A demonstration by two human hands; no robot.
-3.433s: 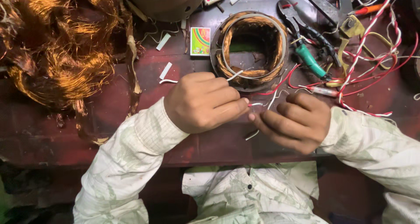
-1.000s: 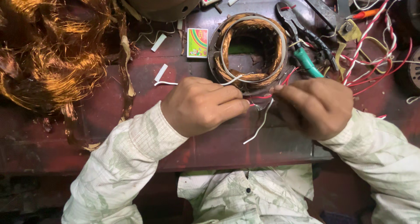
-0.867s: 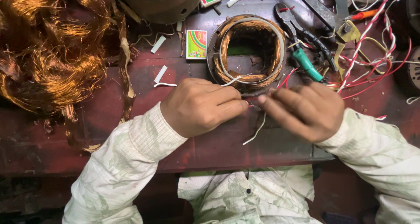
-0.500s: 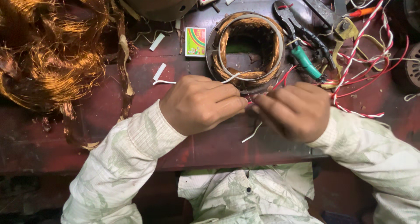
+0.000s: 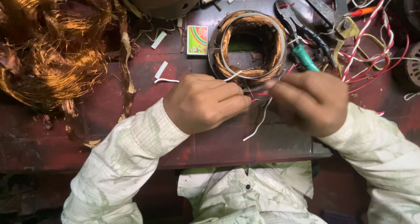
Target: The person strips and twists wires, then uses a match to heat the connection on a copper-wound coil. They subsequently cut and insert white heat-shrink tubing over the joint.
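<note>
Just below the copper-wound stator (image 5: 248,45), the left hand (image 5: 203,102) and right hand (image 5: 308,100) both pinch a thin white sleeve (image 5: 259,122), its end dangling.

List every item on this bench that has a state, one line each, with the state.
Left hand: closed, pinching thin red wire.
Right hand: closed on the same wire.
White sleeve tube: hanging loose below the hands.
Round copper-wound stator: lying flat, bore up.
Green-handled pliers: lying unused.
</note>
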